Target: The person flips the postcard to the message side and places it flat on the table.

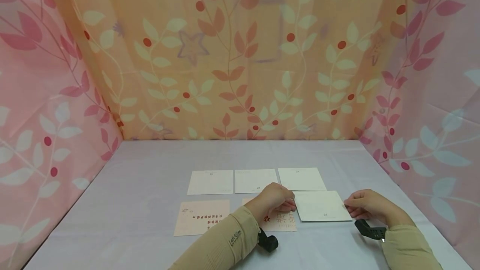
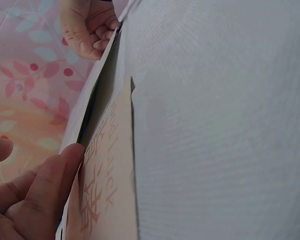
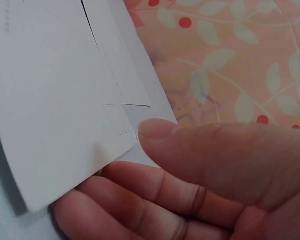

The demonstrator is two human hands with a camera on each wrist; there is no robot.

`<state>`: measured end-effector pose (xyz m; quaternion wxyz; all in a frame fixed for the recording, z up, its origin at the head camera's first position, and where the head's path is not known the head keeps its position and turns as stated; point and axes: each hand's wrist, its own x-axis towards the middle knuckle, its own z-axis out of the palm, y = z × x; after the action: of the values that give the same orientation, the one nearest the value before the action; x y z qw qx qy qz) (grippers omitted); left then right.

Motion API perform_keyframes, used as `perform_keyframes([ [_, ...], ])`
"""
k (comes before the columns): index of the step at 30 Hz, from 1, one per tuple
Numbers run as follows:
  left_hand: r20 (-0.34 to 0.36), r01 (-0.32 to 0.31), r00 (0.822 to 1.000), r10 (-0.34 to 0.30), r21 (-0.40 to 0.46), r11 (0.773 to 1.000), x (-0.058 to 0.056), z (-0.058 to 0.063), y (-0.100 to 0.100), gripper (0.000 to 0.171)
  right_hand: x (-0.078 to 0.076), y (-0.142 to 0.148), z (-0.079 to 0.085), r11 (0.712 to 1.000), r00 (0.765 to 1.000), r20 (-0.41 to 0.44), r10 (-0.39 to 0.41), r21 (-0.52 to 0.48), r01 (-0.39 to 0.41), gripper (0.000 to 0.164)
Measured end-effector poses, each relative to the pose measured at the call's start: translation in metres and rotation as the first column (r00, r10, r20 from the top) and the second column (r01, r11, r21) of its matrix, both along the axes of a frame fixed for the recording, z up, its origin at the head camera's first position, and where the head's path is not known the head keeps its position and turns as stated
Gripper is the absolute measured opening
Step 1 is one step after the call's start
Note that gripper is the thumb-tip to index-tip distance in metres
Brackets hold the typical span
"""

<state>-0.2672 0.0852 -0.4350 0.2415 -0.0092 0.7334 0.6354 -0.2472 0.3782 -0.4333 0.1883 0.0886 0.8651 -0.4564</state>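
Observation:
A white postcard (image 1: 321, 206) lies between my two hands at the right of the front row, a slight gap under it in the left wrist view. My left hand (image 1: 275, 199) holds its left edge with the fingertips, the thumb standing off above. The fingers of my right hand (image 1: 369, 206) curl under its right edge, thumb close to the corner in the right wrist view. Beside it, partly hidden by my left hand, lies a pinkish card (image 2: 110, 170) with red characters and "Luck" on it. Another printed card (image 1: 202, 216) lies farther left, partly behind my left sleeve.
Three white cards, a left one (image 1: 210, 181), a middle one (image 1: 255, 179) and a right one (image 1: 301, 178), form a back row. They lie on a white tablecloth (image 1: 112, 203). Leaf-patterned curtains (image 1: 240, 74) stand behind and at both sides.

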Motion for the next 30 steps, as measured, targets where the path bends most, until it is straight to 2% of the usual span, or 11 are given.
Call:
perform_keyframes([
  [11, 0.007, -0.004, 1.000, 0.004, 0.001, 1.000, -0.0011, -0.0023, 0.0004, 0.009, 0.0006, -0.0005, 0.0032, 1.000, 1.000, 0.011, 0.011, -0.003, -0.011, 0.022],
  [20, -0.012, 0.040, 0.999, -0.040, 0.020, 0.999, -0.0011, -0.0025, -0.0019, 0.012, 0.0007, -0.0026, 0.0059, 1.000, 1.000, 0.010, -0.009, 0.020, 0.009, 0.023],
  [26, -0.003, 0.024, 1.000, -0.024, 0.008, 1.000, -0.0023, -0.0023, -0.0021, 0.012, -0.0023, -0.0030, 0.0074, 0.999, 1.000, -0.010, 0.007, 0.039, -0.007, 0.026],
  [30, 0.009, 0.006, 1.000, -0.006, 0.007, 1.000, -0.0042, -0.0014, -0.0028, 0.012, -0.0066, -0.0037, 0.0083, 0.999, 0.999, -0.022, 0.034, 0.016, -0.033, 0.027],
])
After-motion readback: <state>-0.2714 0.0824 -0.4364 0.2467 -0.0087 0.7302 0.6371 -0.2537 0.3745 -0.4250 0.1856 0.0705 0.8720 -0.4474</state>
